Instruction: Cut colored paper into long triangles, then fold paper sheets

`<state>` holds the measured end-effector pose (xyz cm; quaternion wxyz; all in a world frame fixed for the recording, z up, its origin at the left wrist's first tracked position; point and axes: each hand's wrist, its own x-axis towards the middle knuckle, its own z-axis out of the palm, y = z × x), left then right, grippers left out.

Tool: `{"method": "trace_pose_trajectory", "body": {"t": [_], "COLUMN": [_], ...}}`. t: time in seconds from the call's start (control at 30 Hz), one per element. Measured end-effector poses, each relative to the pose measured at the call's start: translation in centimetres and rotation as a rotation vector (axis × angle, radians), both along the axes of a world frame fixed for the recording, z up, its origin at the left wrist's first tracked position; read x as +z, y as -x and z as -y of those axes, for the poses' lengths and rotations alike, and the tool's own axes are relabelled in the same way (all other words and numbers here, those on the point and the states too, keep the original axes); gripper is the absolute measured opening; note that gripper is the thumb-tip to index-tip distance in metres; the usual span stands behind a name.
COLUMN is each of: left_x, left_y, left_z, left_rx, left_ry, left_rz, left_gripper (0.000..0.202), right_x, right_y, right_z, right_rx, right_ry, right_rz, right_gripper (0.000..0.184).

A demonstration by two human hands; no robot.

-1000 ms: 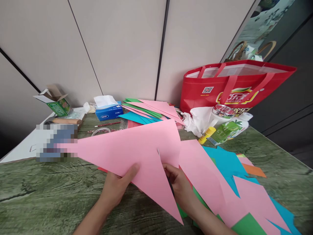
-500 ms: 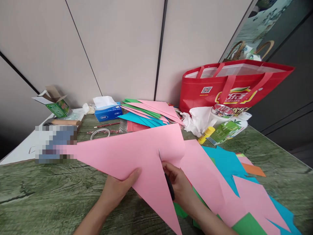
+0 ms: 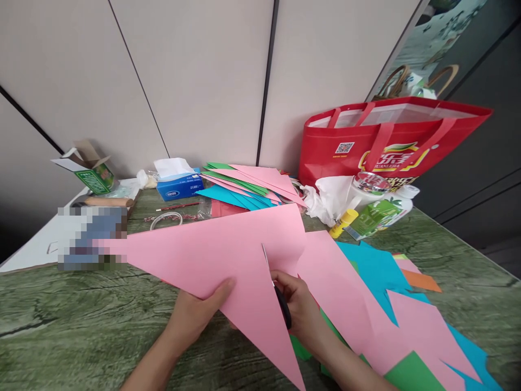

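Note:
A large sheet of pink paper [image 3: 195, 250] is held above the table, its right part split by a cut. My left hand [image 3: 199, 315] grips its lower edge, thumb on top and the other fingers hidden underneath. In my right hand [image 3: 299, 307] is a pair of black-handled scissors [image 3: 283, 307], the fingers wrapped around the handles. A narrow length of blade shows in the cut, and the paper right of it curls up. Beneath and to the right lie pink paper pieces [image 3: 342, 288], partly covered by my right forearm.
Behind the sheet lies a stack of coloured paper triangles [image 3: 248, 182]. A blue tissue box [image 3: 179, 187] stands left of it; a yellow glue stick [image 3: 344, 224], a white-lidded bottle [image 3: 391, 209] and a red bag [image 3: 345, 146] stand right. Blue paper [image 3: 374, 266] spreads across the right side.
More of the scissor blade shows in the cut now, and the paper to its right has shifted slightly. My left hand keeps its hold in the same place.

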<state>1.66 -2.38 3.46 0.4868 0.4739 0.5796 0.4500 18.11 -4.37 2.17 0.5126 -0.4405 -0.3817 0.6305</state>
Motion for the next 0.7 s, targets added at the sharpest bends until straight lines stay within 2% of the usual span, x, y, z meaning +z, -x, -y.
{"method": "trace_pose_trajectory", "body": {"t": [0.07, 0.23, 0.47, 0.7], "left_x": [-0.03, 0.56, 0.43, 0.47], "left_y": [0.17, 0.37, -0.01, 0.13], "left_z": [-0.13, -0.67, -0.29, -0.30], "left_rx": [-0.002, 0.090, 0.078, 0.085], "left_ry": [0.018, 0.006, 0.003, -0.026], "left_rz": [0.061, 0.236, 0.117, 0.043], "left_gripper": [0.042, 0.055, 0.051, 0.051], "right_x": [0.22, 0.56, 0.41, -0.04], "right_y": [-0.01, -0.09, -0.38, -0.53], "right_z": [0.01, -0.01, -0.24, -0.27], "right_rx": [-0.001, 0.021, 0.007, 0.031], "right_ry": [-0.005, -0.026, -0.120, -0.140], "right_rz": [0.001, 0.015, 0.005, -0.018], "right_gripper": [0.026, 0.025, 0.029, 0.030]}}
